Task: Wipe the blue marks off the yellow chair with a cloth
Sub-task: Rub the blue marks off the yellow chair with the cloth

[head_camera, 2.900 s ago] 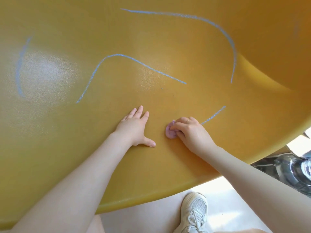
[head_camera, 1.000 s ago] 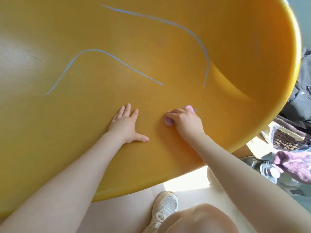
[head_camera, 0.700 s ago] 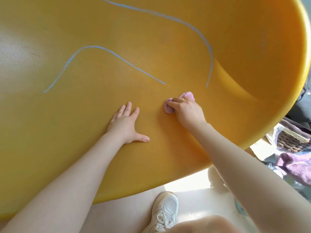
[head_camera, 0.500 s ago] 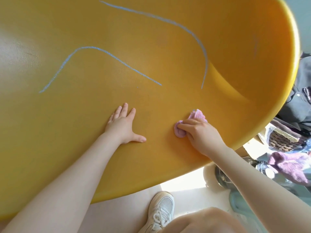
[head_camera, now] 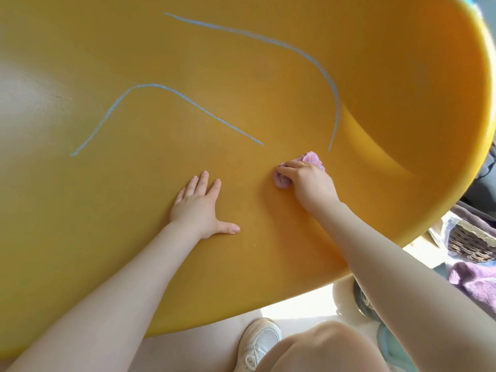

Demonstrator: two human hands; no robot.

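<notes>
The right hand (head_camera: 308,183) has its fingers (head_camera: 285,167) curled tight around a bunched pink cloth (head_camera: 312,159) and presses it on the yellow chair (head_camera: 134,49). The cloth sits just below the bottom end of the long blue line (head_camera: 331,87), likely so it can rub that line next. A second blue line (head_camera: 171,91) is further left of the cloth. The left hand (head_camera: 198,205) lies flat beside the cloth, fingers spread wide and holding nothing, probably to keep the chair from moving.

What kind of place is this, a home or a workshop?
Probably a home, though I can't be sure: beside the yellow chair sit a woven basket and a purple towel on a pale floor.
</notes>
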